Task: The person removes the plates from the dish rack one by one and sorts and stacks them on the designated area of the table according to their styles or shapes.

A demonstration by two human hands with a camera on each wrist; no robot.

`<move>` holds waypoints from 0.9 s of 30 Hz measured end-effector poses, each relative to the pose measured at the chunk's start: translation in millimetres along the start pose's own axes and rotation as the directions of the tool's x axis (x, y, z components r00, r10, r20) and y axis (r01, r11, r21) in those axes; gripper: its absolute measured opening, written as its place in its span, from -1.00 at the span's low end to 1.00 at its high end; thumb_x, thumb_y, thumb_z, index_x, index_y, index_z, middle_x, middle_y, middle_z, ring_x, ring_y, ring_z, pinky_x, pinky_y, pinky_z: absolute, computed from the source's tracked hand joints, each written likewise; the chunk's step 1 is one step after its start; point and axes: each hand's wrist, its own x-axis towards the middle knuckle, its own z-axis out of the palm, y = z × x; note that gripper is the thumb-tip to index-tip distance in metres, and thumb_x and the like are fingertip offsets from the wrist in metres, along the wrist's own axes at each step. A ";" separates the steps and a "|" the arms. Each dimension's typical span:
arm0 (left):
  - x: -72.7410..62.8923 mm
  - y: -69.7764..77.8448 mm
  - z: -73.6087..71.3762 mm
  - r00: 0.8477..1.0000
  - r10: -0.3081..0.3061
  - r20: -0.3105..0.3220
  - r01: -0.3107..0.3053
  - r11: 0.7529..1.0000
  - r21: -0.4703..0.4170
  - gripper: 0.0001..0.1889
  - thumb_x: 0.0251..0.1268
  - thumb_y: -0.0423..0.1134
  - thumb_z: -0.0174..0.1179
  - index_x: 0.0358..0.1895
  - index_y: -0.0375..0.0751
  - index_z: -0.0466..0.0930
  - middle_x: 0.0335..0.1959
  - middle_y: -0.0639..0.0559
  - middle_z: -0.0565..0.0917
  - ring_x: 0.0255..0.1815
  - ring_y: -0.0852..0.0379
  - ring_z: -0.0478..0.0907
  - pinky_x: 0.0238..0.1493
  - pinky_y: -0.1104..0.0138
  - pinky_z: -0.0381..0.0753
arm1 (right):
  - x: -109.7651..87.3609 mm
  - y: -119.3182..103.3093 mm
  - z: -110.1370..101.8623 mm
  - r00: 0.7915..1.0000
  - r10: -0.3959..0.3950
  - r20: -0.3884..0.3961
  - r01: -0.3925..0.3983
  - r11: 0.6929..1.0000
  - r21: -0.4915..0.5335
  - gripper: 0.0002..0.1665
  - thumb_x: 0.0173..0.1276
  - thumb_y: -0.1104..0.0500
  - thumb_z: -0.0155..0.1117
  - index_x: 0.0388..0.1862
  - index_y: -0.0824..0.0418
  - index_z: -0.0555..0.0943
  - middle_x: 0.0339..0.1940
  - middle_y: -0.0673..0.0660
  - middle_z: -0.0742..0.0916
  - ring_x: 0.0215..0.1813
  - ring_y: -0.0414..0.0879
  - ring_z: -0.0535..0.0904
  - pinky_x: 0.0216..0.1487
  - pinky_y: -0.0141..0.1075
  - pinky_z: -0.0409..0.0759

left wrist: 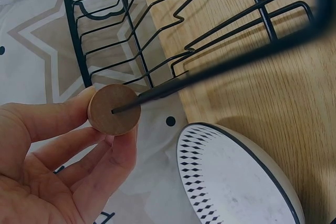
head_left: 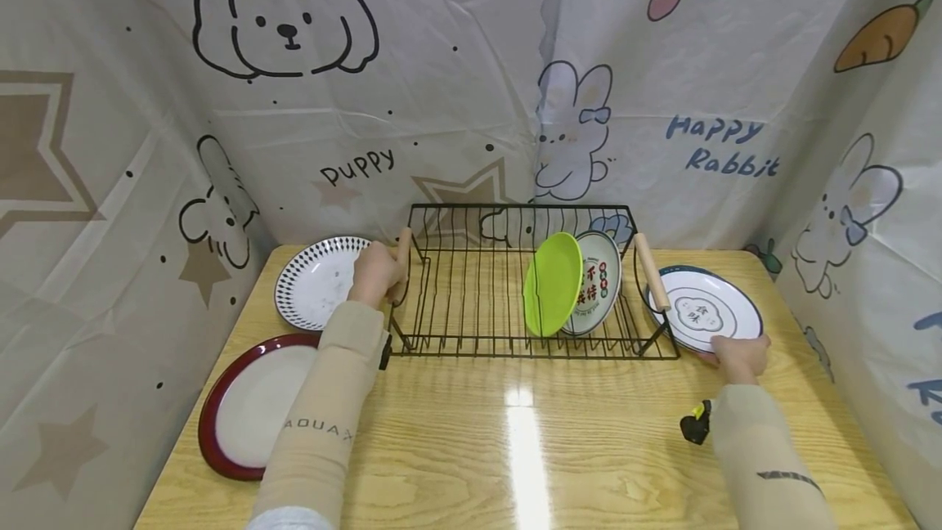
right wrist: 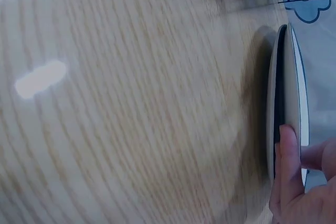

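Note:
My left hand (head_left: 377, 272) grips the left wooden handle (left wrist: 116, 109) of a black wire dish rack (head_left: 471, 343), thumb and fingers around it. My right hand (head_left: 740, 357) pinches the near rim of a white plate (head_left: 666, 294) with a thin blue edge and Chinese characters in its middle. That plate lies over a dark-rimmed plate (right wrist: 272, 103), with fingers at its underside and the thumb over its top. Inside the rack, toward its right end, a green plate (head_left: 552, 285) stands on edge beside a white plate with red and black characters (head_left: 599, 280).
A white dish with black diamond marks (head_left: 324, 280) sits left of the rack. Nearer, a plate with a dark red rim (head_left: 221, 424) is partly covered by the left forearm. Printed curtains (head_left: 456, 129) enclose the wooden table (head_left: 471, 440) at the back and sides.

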 end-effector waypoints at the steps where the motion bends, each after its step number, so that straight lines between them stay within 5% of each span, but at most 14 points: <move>1: -0.2 0.0 0.1 1.000 0.003 -0.004 -0.003 1.000 0.007 -0.66 0.30 -0.28 -0.01 -0.56 -0.39 0.63 -0.74 -0.17 0.58 -0.72 -0.03 0.53 -0.51 0.26 0.51 | 0.3 -0.4 -0.8 1.000 -0.006 0.002 0.006 1.000 -0.021 -0.03 0.16 0.30 0.01 0.42 0.38 -0.27 0.34 0.49 0.15 0.33 0.25 0.19 0.31 -0.16 0.19; 8: -1.4 -0.6 0.1 1.000 -0.004 -0.006 0.004 1.000 0.006 -0.79 0.11 -0.47 0.01 -0.55 -0.40 0.62 -0.76 -0.16 0.56 -0.74 0.00 0.50 -0.57 0.27 0.49 | 3.3 -1.6 -3.7 0.999 -0.046 0.010 0.047 0.986 -0.162 -0.07 0.21 0.22 0.09 0.39 0.48 -0.18 0.30 0.53 0.20 0.33 0.30 0.15 0.36 -0.12 0.05; 10: -1.6 -0.7 0.2 1.000 -0.001 -0.011 0.001 1.000 0.010 -0.70 0.24 -0.35 0.00 -0.57 -0.41 0.63 -0.77 -0.16 0.56 -0.73 -0.04 0.52 -0.56 0.26 0.50 | 4.0 -1.0 -4.0 0.999 -0.050 0.018 0.052 0.985 -0.167 -0.06 0.21 0.23 0.12 0.38 0.49 -0.17 0.28 0.55 0.21 0.27 0.28 0.28 0.32 -0.14 0.15; 13: -2.2 -0.5 0.2 1.000 0.008 -0.016 -0.008 1.000 0.024 -0.55 0.36 -0.19 -0.06 -0.60 -0.40 0.63 -0.77 -0.18 0.57 -0.72 -0.06 0.53 -0.50 0.26 0.50 | 4.1 1.0 -4.6 0.998 -0.047 0.036 0.052 0.986 -0.161 -0.07 0.20 0.24 0.15 0.37 0.50 -0.15 0.25 0.57 0.24 -0.22 0.07 0.64 0.11 -0.27 0.44; 16: -2.7 0.4 0.0 1.000 0.005 -0.013 -0.005 1.000 0.015 -0.65 0.28 -0.30 0.00 -0.61 -0.38 0.62 -0.73 -0.20 0.59 -0.72 -0.04 0.52 -0.52 0.27 0.49 | 3.8 4.0 -4.1 0.998 -0.041 0.051 0.048 0.989 -0.141 -0.08 0.20 0.23 0.15 0.36 0.51 -0.13 0.20 0.58 0.29 -0.76 -0.19 0.52 -0.22 -0.42 0.55; 20: -3.0 1.7 -0.2 1.000 -0.004 -0.005 0.004 1.000 0.007 -0.84 -0.06 -0.55 0.04 -0.60 -0.35 0.60 -0.68 -0.21 0.61 -0.71 -0.01 0.50 -0.62 0.30 0.46 | 3.9 7.2 -1.2 0.997 -0.052 0.056 0.059 0.990 -0.131 -0.07 0.23 0.18 0.12 0.37 0.51 -0.14 0.20 0.57 0.32 -0.81 -0.31 0.41 0.11 -0.26 0.42; 24: -2.5 2.0 -0.2 1.000 -0.010 -0.007 0.010 1.000 0.025 -0.84 -0.05 -0.55 0.04 -0.58 -0.36 0.62 -0.68 -0.20 0.61 -0.70 -0.02 0.52 -0.62 0.31 0.44 | 5.9 10.5 2.1 0.996 -0.068 0.052 0.075 0.988 -0.133 -0.05 0.24 0.14 0.09 0.38 0.49 -0.19 0.26 0.58 0.23 -0.78 -0.30 0.38 0.36 -0.12 0.06; 27: -2.3 2.3 -0.5 1.000 -0.012 -0.005 0.012 0.999 0.033 -0.84 -0.02 -0.54 0.04 -0.52 -0.41 0.64 -0.70 -0.19 0.60 -0.70 -0.02 0.52 -0.61 0.31 0.45 | 7.8 12.6 3.7 0.996 -0.072 0.049 0.078 0.989 -0.127 -0.05 0.25 0.12 0.08 0.39 0.47 -0.21 0.28 0.57 0.19 -0.77 -0.29 0.38 0.36 -0.13 0.06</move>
